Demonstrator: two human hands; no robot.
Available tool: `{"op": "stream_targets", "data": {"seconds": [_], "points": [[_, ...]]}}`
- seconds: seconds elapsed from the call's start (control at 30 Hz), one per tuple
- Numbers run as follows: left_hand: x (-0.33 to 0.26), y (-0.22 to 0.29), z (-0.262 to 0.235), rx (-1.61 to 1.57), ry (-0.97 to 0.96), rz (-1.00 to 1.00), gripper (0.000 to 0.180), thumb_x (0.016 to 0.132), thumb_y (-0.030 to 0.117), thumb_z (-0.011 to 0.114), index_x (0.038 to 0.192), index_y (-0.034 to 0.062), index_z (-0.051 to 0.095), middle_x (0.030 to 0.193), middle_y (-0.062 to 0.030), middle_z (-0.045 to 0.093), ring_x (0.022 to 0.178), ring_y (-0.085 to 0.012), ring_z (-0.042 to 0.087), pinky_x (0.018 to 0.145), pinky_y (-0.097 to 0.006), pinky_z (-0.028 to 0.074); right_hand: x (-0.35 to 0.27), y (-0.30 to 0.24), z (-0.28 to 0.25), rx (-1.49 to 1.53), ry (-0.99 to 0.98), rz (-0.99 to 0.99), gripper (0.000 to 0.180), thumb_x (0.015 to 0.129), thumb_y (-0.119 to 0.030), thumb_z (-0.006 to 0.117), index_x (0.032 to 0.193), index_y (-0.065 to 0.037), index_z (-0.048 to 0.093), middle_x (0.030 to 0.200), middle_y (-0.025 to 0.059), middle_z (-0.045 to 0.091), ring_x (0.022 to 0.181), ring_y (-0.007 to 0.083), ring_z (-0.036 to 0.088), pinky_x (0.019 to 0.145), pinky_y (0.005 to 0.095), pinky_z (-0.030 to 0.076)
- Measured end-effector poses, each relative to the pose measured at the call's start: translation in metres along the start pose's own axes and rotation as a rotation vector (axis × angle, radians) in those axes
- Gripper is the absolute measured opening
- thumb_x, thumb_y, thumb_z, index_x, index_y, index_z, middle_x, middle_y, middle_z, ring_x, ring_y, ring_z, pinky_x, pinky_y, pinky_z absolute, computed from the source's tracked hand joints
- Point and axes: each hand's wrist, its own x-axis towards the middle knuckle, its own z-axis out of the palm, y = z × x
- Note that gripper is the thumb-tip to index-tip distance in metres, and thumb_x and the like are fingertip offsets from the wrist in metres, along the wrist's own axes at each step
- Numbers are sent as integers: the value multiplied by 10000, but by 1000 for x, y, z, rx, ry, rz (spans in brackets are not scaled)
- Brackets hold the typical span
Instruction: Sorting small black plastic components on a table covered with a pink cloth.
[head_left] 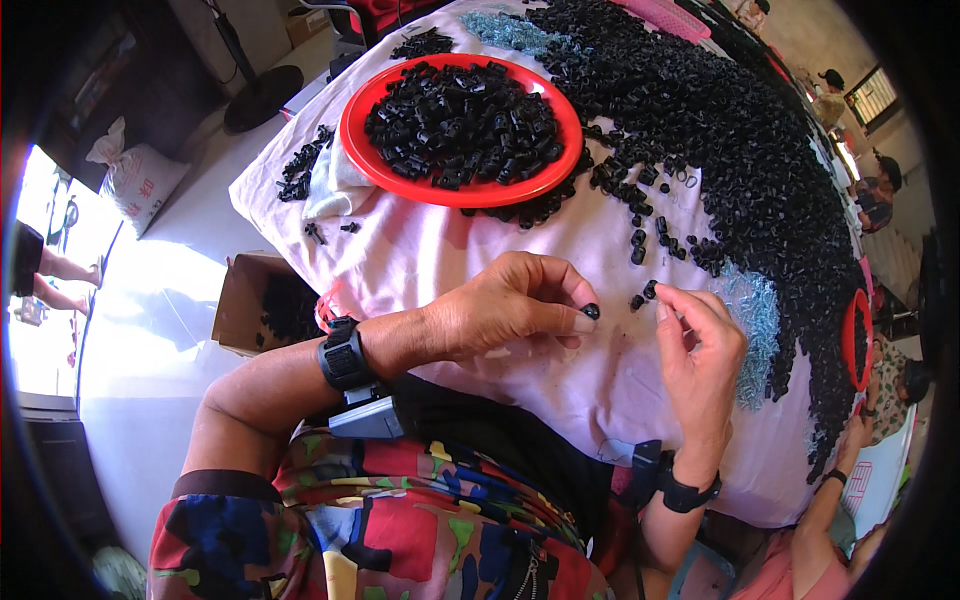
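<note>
1. Nearest is the wearer's patterned shirt (395, 530); above it, 1 black strap (345, 355) rings the left wrist and another strap (690, 495) the right. A grey device (365, 418) sits by the left strap.
2. The left hand (520, 305) is nearly closed: thumb and index finger pinch 1 small black part (591, 311) above the cloth.
3. The right hand (703, 355) is half curled, thumb and index finger bent toward each other. At its fingertips is 1 loose piece (650, 289); I cannot tell whether it is gripped or lies on the cloth. Another piece (637, 302) is just beside it.
4. Under the hands spreads a pale pink cloth (430, 255). Right of the right hand lie clear bluish bits (752, 345), bordering a broad black heap (700, 110).
5. Left of the cloth stands a cardboard box (235, 305) with dark contents.
6. Beyond the left hand, a red tray (352, 145) holds a mound of black parts.
7. At the right edge, a co-worker's hand (858, 432) is near a smaller red tray (868, 365).
8. Farther off, on the floor at left, are a tied white sack (145, 180) and a round black base (262, 100).
</note>
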Motion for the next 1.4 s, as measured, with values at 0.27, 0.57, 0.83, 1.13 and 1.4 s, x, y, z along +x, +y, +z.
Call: {"op": "stream_targets", "data": {"seconds": [0.27, 0.57, 0.83, 1.13, 1.4], "points": [[1, 4, -5, 115, -33, -29, 195, 962, 146, 751, 1103, 46, 661, 987, -16, 726, 802, -54, 681, 613, -187, 490, 7, 21, 14, -228, -155, -124, 215, 892, -106, 732, 1081, -4, 734, 857, 141, 681, 833, 319, 666, 756, 426, 526], [1, -4, 5, 99, -59, 41, 315, 993, 95, 704, 1284, -7, 639, 1022, -22, 712, 932, -77, 668, 826, -245, 560, -9, -8, 20, 190, -75, 33, 218, 850, -40, 776, 1062, -17, 730, 883, 108, 722, 623, 179, 628, 577, 308, 517], [2, -8, 8, 138, -19, 94, 260, 978, 161, 731, 1183, 3, 704, 976, 4, 713, 865, -50, 631, 780, -242, 541, -16, -17, 24, 148, -30, -214, 266, 876, 20, 734, 1139, -16, 743, 910, 111, 700, 781, 244, 674, 663, 336, 539], [0, -7, 9, 151, -15, 53, 264, 989, 112, 715, 1223, -5, 681, 1081, -17, 721, 978, -67, 662, 876, -242, 561, -21, -15, 20, 176, 16, -243, 284, 881, 64, 683, 1152, -1, 738, 968, 129, 716, 780, 243, 678, 693, 334, 552], [1, -11, 11, 224, -11, 110, 280, 994, 120, 710, 1233, -19, 666, 1107, -31, 713, 993, -71, 659, 891, -251, 559, -23, -21, 23, 194, 23, -156, 227, 853, 40, 723, 1073, -15, 735, 866, 82, 711, 673, 191, 614, 593, 315, 504]]}}
